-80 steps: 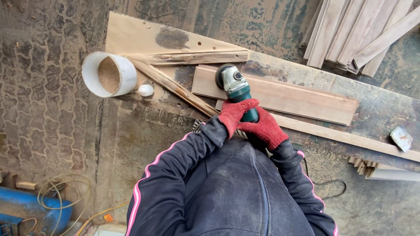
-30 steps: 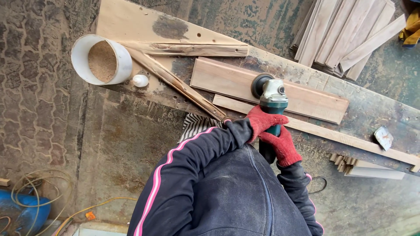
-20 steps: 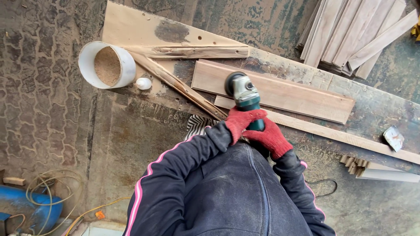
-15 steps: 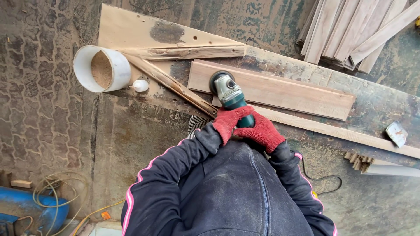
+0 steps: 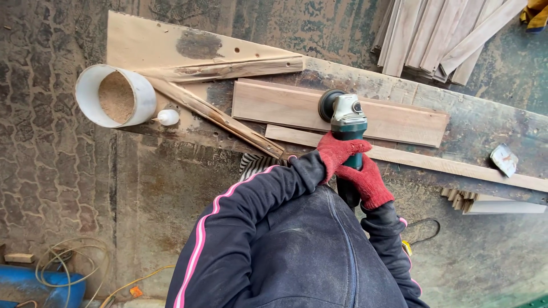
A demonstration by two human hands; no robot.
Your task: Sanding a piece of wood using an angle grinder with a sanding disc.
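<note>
Workbench (image 5: 485, 122): sawdust-filled white pipe (image 5: 114, 96)

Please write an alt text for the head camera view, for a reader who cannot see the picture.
Seen from above, a person in red gloves grips a green angle grinder with the left hand and right hand, its disc on a wooden plank lying on a worn workbench. A white pipe section holding sawdust sits at the bench's left end, and stacked boards lie beyond.

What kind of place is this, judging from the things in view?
Probably a rough woodworking yard or workshop. Gloved hands, left hand and right hand, hold an angle grinder on a plank; stacked boards and a sawdust-filled pipe lie nearby.
</note>
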